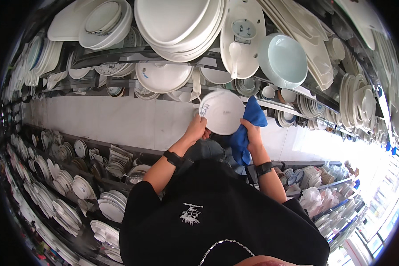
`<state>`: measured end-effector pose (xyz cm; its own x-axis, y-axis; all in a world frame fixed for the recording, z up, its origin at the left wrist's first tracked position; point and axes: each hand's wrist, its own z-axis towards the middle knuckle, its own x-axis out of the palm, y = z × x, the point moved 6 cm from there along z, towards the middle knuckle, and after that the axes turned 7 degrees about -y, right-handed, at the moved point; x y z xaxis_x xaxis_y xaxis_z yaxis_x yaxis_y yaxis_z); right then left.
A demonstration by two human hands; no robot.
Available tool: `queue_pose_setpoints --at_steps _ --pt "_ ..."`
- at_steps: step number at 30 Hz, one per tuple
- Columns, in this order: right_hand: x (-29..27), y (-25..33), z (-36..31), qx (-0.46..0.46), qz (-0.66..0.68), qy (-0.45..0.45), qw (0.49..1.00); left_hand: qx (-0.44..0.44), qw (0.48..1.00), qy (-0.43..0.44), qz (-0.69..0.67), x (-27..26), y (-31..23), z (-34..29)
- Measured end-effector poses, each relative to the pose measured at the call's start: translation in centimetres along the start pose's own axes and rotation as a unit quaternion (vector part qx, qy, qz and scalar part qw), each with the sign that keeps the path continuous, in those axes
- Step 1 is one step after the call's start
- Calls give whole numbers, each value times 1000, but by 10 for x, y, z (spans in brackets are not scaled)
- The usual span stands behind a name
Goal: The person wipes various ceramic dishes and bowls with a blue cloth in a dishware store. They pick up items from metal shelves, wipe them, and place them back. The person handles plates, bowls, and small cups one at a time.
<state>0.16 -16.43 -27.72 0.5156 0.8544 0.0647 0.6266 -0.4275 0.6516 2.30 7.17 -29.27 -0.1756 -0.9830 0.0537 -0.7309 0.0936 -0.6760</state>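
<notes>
Between my hands, in front of the lower shelf, is a round white bowl [222, 116] with a blue mark near its left rim. My left hand [196, 128] grips its left edge, thumb on the near face and fingers behind. A bright blue cloth [254, 113] is bunched in my right hand [252, 134], part of it sticking up beside the bowl and part hanging below. The right fingertips touch the bowl's right rim. What the fingers do behind the bowl is hidden.
Ahead, a shelf bears stacked white plates [175, 24], a pale blue-green bowl [283, 61] and a long white dish [242, 33] with a white spoon [235, 57]. Behind me, racks hold more plates [112, 206] on the left and plastic-wrapped ware [312, 199] on the right. Pale floor [133, 122] runs between.
</notes>
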Motion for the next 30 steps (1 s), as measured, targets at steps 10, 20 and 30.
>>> queue_pose_setpoints --at_steps 10,20,30 --pt "51 -39 46 139 202 93 965 49 991 -95 -82 0 -12 98" --pt "23 -75 67 185 306 148 922 94 977 -167 -95 7 -12 174" --pt "-15 -88 90 137 396 166 893 101 977 -182 -43 20 -19 197"
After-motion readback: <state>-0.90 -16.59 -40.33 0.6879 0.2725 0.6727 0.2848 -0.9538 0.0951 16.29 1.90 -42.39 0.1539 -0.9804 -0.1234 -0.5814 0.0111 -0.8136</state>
